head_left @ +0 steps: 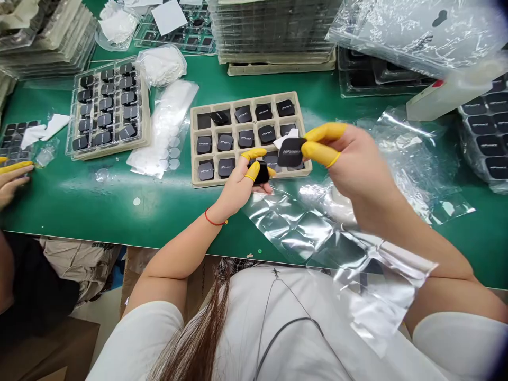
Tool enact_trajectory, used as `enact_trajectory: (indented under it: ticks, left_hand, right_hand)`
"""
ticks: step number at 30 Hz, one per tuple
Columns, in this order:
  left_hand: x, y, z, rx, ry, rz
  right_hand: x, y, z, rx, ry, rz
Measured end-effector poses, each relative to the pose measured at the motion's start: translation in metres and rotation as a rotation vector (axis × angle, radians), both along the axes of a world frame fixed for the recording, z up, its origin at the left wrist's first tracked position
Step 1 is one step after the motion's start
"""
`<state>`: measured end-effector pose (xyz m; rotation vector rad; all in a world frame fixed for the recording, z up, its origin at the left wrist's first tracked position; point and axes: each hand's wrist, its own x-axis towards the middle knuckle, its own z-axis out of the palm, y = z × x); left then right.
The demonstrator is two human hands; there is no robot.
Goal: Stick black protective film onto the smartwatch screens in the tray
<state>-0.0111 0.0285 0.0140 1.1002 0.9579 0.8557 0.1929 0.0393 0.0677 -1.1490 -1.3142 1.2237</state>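
Yellow finger cots [322,142] on the right hand [349,164] pinch a black square pad [291,152] by its edges, apparently to spare its face, above the corner of a compartmented pulp tray [246,99], while the left hand [240,188] clamps another dark piece [262,172].

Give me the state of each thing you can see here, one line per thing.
left hand: pinching a black square pad, yellow finger cots on
right hand: gripping a second black square pad, white film at its edge
pulp tray: compartments holding black pads
silver foil bag: crumpled, lying under the hands
co-worker's hand: at the table's edge, yellow finger cots on
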Motion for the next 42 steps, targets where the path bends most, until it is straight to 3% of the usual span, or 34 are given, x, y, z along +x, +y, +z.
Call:
enact_trajectory:
  ticks: [3, 9, 24, 42]
  left_hand:
    - [0.004, -0.001, -0.003, 0.008, -0.050, -0.070]
    - [0.004, -0.003, -0.004, 0.099, -0.115, -0.193]
    - [0.003, -0.006, 0.000, 0.111, -0.127, -0.257]
    - [0.003, -0.006, -0.001, 0.091, -0.130, -0.226]
  right_hand:
    - [-0.005, 0.001, -0.010, -0.155, -0.079, 0.120]
    - [-0.008, 0.000, -0.017, -0.225, -0.118, 0.195]
    - [-0.013, -0.003, -0.024, -0.212, -0.100, 0.255]
    - [-0.013, -0.004, -0.025, -0.235, -0.148, 0.240]
